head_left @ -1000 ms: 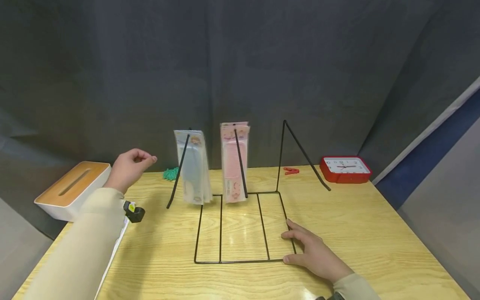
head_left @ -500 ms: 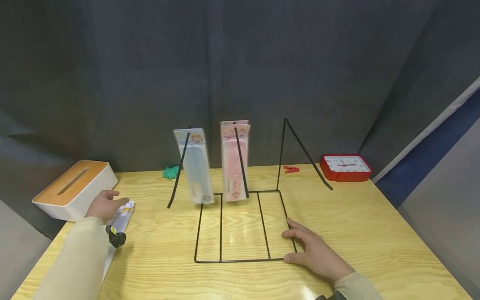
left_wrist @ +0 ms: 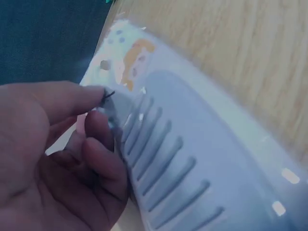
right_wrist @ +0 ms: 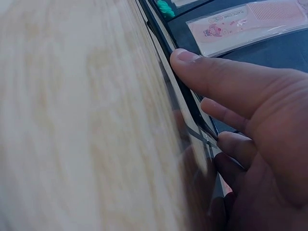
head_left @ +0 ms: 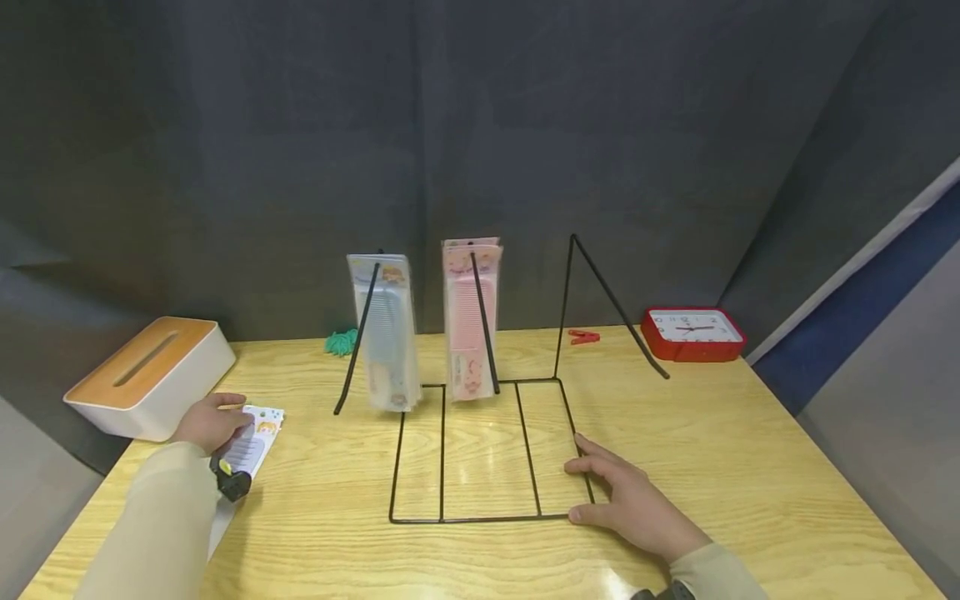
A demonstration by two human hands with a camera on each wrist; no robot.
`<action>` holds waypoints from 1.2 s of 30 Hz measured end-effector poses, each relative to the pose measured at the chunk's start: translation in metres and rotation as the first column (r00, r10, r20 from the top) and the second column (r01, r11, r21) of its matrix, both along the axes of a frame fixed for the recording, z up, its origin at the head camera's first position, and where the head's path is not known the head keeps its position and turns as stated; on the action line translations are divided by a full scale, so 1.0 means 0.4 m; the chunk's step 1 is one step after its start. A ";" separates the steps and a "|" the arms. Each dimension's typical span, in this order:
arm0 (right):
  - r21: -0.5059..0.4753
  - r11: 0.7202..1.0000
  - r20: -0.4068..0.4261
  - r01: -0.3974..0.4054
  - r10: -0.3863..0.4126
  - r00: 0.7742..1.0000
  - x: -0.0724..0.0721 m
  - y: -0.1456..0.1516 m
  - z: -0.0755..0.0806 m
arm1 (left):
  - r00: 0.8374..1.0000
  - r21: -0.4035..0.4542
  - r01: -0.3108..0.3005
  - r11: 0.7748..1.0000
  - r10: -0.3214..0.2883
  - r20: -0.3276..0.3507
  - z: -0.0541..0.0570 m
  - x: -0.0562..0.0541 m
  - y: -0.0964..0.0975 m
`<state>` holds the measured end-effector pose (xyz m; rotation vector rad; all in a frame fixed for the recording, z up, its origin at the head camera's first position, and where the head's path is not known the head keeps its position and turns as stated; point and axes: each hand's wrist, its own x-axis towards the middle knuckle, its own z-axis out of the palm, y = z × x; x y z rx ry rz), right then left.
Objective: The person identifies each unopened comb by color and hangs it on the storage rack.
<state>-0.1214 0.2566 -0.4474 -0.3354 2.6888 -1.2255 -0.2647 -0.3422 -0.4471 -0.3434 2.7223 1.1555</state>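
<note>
At the left of the table my left hand [head_left: 210,423] pinches the edge of a packaged comb [head_left: 251,446], near its printed header. In the left wrist view, thumb and fingertips meet at the clear wrapper of this packaged comb [left_wrist: 192,120], beside its teeth. My right hand [head_left: 626,504] rests on the front right corner of a black wire display rack [head_left: 491,521], its thumb on the front wire and fingers relaxed. Packaged blue combs [head_left: 390,333] hang on the rack's left hook and packaged pink combs [head_left: 468,333] on its middle hook. The right hook [head_left: 611,296] holds nothing.
A white tissue box with a wooden lid [head_left: 161,375] stands just beyond my left hand. Behind the rack lie a green string bundle [head_left: 341,342] and a red clothespin [head_left: 583,337]. A red clock [head_left: 693,335] sits at the back right, before a dark curtain [head_left: 480,150].
My left hand has come down from near the left hook to the packaged comb, which has shifted slightly right. The hanging blue combs have swung. My right hand stays in place.
</note>
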 end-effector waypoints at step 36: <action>0.000 1.000 -0.005 -0.001 0.001 1.000 0.002 0.001 -0.003 | 0.682 0.366 0.543 0.756 -0.142 -0.717 0.332 0.401 0.400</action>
